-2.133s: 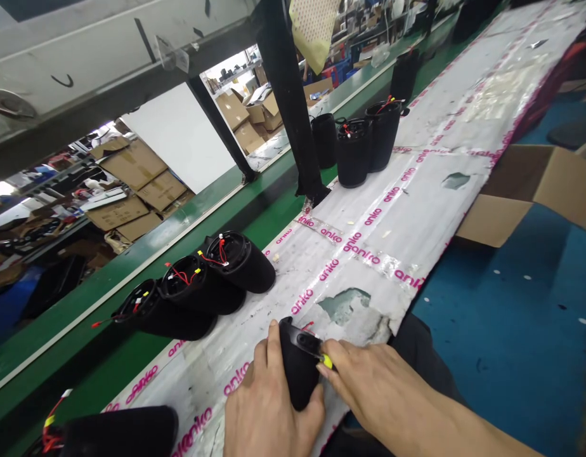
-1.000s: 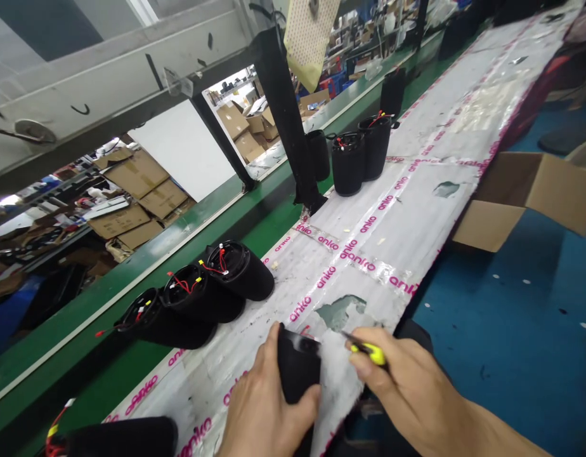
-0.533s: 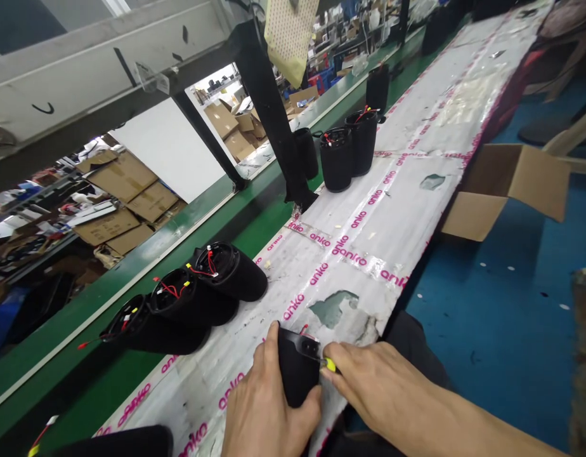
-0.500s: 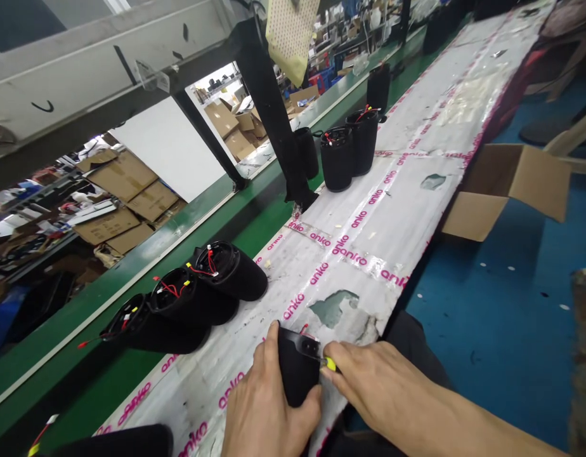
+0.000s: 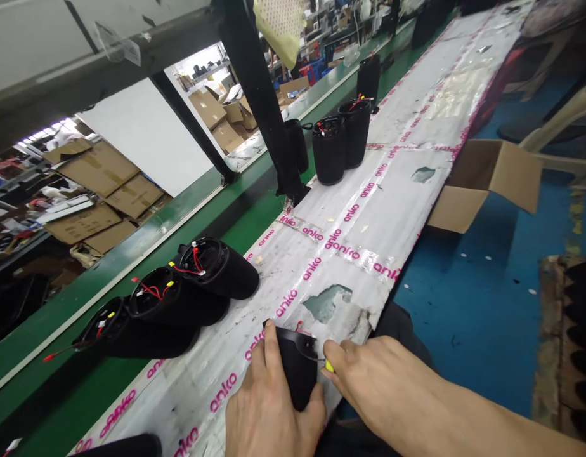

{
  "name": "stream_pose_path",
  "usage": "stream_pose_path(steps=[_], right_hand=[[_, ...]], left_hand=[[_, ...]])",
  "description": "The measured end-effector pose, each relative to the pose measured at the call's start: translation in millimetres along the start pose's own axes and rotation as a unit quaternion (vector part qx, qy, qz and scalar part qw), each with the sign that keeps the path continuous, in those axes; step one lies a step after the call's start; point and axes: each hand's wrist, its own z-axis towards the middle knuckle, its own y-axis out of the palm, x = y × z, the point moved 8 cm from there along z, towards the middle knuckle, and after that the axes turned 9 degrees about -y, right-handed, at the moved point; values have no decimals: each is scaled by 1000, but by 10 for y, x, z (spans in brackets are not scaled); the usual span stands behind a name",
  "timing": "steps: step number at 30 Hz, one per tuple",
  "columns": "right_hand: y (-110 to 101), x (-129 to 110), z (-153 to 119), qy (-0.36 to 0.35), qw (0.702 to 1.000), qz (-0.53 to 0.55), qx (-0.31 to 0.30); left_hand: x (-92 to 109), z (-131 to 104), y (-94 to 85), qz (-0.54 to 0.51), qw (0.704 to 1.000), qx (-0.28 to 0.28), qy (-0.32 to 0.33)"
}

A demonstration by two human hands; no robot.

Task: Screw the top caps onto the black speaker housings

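Still, left hand (image 5: 269,406) grips the black housing (image 5: 295,368); right hand (image 5: 369,374) keeps pinching its yellow-handled tool (image 5: 328,365).

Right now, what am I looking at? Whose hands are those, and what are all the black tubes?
A camera on a person's head looks down at their own bare hands. The left hand holds a black fabric-covered cylinder steady on the worn white bench taped with pink lettering. The right hand pinches a small yellow-handled tool against the cylinder's end. Three more black cylinders with red wires lie on their sides beside a green belt. Others stand upright farther along. An open brown cardboard box sits at the bench's right edge.
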Motion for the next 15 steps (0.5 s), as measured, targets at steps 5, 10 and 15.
stream_pose_path(steps=[5, 10, 15], right_hand=[[74, 23, 27, 20, 1000, -17, -8], [37, 19, 70, 11, 1000, 4, -18], [0, -39, 142, -11, 999, 38, -27]], left_hand=[[24, -13, 21, 8, 1000, 5, -3], [15, -28, 24, 22, 1000, 1, -1], [-147, 145, -15, -113, 992, -61, -4]])
